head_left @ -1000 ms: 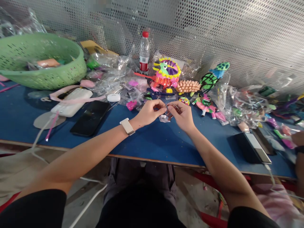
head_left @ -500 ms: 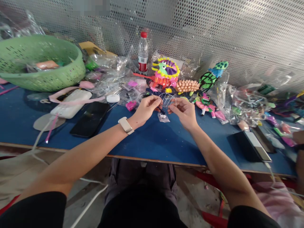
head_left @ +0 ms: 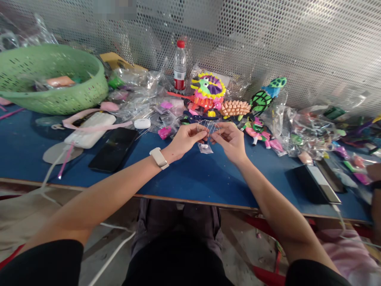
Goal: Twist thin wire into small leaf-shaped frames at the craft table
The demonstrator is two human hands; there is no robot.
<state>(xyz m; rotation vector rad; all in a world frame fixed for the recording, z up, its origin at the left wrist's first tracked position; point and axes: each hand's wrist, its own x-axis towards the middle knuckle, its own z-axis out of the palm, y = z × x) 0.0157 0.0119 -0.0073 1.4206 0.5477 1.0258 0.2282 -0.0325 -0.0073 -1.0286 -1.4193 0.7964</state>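
Observation:
Between my two hands is a bent thin wire frame (head_left: 210, 126), pale and curved, with several prongs. My left hand (head_left: 188, 140), with a pale-banded watch on its wrist, pinches the frame's left side. On the other side, the closed fingers of my right hand (head_left: 231, 140) grip it by thumb and fingertips. The fingertips nearly meet, and they hide part of the wire's lower end. Just below them a small clear packet (head_left: 205, 148) with a white piece lies on the blue table (head_left: 196, 178).
Colourful clay figures (head_left: 208, 85) and a red-capped bottle (head_left: 179, 67) stand behind my hands. Left are a black phone (head_left: 113, 150), a white power bank (head_left: 92, 129) and a green basket (head_left: 74, 95). Plastic packets (head_left: 309, 133) and a propped device (head_left: 318, 184) are right, near another person's arm.
My left hand has shifted slightly right and down, bringing its fingertips closer to my right hand. The dark bit seen between the fingers is now mostly covered. My right hand has hardly moved.

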